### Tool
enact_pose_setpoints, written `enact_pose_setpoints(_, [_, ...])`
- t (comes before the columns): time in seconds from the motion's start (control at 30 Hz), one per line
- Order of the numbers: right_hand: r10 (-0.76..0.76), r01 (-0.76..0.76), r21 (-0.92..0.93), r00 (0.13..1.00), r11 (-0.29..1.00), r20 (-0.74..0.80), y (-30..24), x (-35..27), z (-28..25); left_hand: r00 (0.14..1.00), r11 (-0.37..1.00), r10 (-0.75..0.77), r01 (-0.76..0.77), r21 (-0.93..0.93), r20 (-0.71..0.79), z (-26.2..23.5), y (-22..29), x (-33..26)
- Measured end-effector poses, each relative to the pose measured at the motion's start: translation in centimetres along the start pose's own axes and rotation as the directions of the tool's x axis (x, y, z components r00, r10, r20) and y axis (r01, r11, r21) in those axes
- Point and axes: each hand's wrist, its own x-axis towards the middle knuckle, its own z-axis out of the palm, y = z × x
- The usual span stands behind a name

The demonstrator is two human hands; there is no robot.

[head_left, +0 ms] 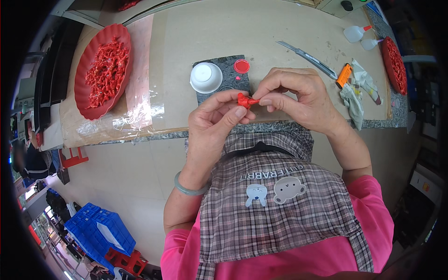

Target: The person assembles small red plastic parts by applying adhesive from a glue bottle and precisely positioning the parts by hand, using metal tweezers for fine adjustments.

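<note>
Just above the table's front edge, my left hand (217, 116) pinches a small glossy red figure-like piece (244, 100) between thumb and fingers. My right hand (301, 95) grips the thin end of the same piece from the right, thumb against forefinger. What exactly the piece depicts is too small to tell. Behind my hands lies a dark stone slab (227, 60). On it are a white round cup or bowl (205, 78), a shallow red dish or cap (241, 66) and a tiny pink bit (238, 78).
At left stands a red scalloped tray (83, 84) heaped with small red pieces; a similar tray (388, 63) is far right. Right of my hands lie a utility knife (310, 59), an orange lighter (344, 76) and crumpled whitish cloth (352, 105). Two squeeze bottles (354, 33) stand behind.
</note>
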Motion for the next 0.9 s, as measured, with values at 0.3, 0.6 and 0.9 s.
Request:
enact_pose_setpoints(0.3, [-0.335, 0.309, -0.336, 0.942, 0.89, -0.019, -0.1, -0.4, 0.5, 0.998, 0.993, 0.067, -0.067, 0.093, 0.008, 0.2, 0.2, -0.2])
enact_pose_setpoints(0.6, [-0.595, 0.542, -0.45, 0.803, 0.709, 0.031, 1.1, -1.2, 0.7, 0.94, 0.843, 0.332, -0.33, 0.425, 0.07, 0.2, 0.0, -0.2])
enact_pose_setpoints(0.9, [-0.658, 0.613, -0.447, 0.75, 0.651, 0.071, 1.6, -1.7, 0.8, 0.904, 0.735, 0.402, -0.412, 0.538, 0.143, 0.1, -0.1, -0.2])
